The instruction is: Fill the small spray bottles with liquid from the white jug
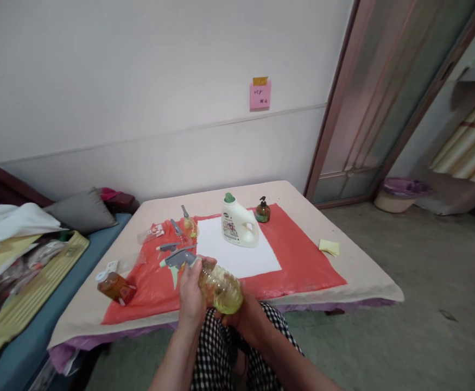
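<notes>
Two hands are engaged on one spray bottle (220, 287), held tilted over the lap, just short of the near edge of the desk (367, 282). The left hand (191, 296) is closed round the bottle's neck below the grey trigger head (178, 259), apparently to steady that joint; the right hand (243, 317) is cupped under the yellowish body, carrying its weight. On the red sheet (302, 255) a white jug (239, 224), a small pump bottle (263, 211) and an amber bottle (115, 285) lying on its side are kept within reach.
</notes>
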### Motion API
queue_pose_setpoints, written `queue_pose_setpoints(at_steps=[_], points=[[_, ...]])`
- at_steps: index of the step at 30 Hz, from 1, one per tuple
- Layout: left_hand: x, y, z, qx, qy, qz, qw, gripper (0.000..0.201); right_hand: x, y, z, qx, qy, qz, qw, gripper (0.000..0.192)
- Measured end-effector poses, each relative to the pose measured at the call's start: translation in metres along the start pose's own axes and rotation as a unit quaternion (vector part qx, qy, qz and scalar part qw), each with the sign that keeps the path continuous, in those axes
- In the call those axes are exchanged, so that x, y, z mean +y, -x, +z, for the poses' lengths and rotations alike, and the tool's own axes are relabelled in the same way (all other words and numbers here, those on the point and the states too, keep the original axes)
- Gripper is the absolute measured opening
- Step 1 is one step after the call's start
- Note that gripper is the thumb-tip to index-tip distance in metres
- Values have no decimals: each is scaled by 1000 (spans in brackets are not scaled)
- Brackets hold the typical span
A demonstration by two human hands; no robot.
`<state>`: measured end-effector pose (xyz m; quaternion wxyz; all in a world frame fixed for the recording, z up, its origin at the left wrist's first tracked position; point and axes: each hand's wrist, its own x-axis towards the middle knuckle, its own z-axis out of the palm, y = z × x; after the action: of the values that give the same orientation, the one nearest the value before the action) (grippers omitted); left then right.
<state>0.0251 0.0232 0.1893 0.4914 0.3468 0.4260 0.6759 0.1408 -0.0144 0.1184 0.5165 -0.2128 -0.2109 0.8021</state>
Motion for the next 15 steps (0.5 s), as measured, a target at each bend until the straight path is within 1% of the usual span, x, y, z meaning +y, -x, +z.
queue_pose_setpoints(at_steps=[2,3,5,7,8,10,12,13,15], points=[[0,0,0,7,-11,8,1000,30,-1,3,0,9,30,-57,998,86],[0,-1,0,5,-15,8,1000,31,-1,4,-1,15,45,-70,996,87],[1,-1,1,-2,-19,5,1000,31,-1,3,-3,24,60,-52,997,77],[3,1,2,-4,-22,3,1000,31,-1,2,-4,25,54,-17,998,81],[3,1,3,-1,-24,4,1000,32,-1,2,-4,29,47,-13,998,80],[4,3,4,9,-26,6,1000,33,-4,2,-1,37,38,-46,997,74],[4,4,5,15,-21,3,1000,34,-5,4,1,45,41,-86,994,86],[4,5,5,13,-15,-1,1000,34,-6,5,2,45,46,-90,994,87],[4,6,6,0,-3,-11,1000,33,-6,5,2,38,49,-59,996,71]])
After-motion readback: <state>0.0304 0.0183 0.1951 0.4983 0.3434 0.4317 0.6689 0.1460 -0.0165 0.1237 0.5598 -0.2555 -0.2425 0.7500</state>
